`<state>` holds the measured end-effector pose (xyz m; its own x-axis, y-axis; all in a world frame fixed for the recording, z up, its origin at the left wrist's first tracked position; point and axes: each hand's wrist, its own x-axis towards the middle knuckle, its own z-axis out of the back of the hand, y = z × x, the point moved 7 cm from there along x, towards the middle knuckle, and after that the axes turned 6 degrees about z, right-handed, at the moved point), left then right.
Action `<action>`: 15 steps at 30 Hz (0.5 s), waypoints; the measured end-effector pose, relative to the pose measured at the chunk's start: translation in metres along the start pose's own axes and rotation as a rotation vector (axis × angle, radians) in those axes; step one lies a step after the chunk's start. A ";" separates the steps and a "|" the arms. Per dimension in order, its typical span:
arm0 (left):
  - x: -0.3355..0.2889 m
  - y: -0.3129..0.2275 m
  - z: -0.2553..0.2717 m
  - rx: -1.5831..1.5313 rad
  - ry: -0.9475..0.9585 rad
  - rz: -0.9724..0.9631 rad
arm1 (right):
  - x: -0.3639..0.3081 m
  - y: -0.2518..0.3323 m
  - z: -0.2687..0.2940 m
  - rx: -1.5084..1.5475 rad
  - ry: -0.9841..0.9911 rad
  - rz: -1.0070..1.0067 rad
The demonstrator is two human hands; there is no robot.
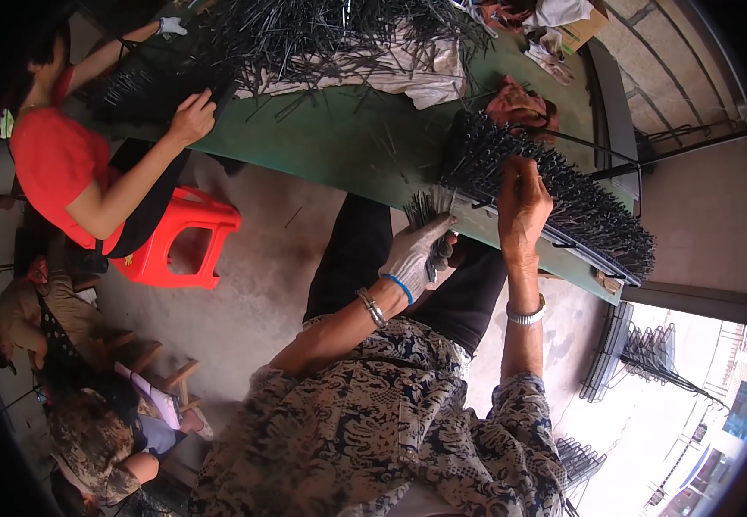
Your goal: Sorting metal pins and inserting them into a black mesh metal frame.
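My left hand (pixel 416 252), in a whitish glove with a blue-edged cuff, is closed round a bundle of thin dark rods (pixel 422 207) by the table's near edge. The rods stick out above and below the fist. My bare right hand (pixel 523 211) hovers at the near side of a long frame packed with upright dark rods (pixel 589 200). Its fingers are pinched together; whatever lies between them is too small to make out. The frame rests slantwise along the right end of the green table (pixel 304 142).
A large heap of loose dark rods (pixel 330 39) lies on a whitish cloth (pixel 429 73) at the far side. Behind the frame sits a crumpled reddish cloth (pixel 520 102). A person in red (pixel 59 159) works at the left, beside a red plastic stool (pixel 182 241).
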<state>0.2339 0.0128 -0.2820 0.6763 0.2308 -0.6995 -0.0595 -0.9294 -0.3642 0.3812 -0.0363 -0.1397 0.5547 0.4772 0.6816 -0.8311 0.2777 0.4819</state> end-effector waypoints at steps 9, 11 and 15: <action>0.004 0.005 0.002 -0.045 0.012 0.017 | 0.000 0.018 -0.014 -0.032 0.130 0.162; 0.004 0.005 0.002 -0.096 0.043 0.018 | 0.004 0.022 -0.003 -0.015 0.090 0.128; 0.002 0.001 -0.001 -0.096 0.061 -0.015 | 0.009 0.021 0.009 -0.013 0.012 0.099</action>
<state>0.2359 0.0118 -0.2837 0.7200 0.2300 -0.6547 0.0200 -0.9500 -0.3117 0.3688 -0.0336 -0.1182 0.4697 0.5126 0.7188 -0.8821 0.2396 0.4056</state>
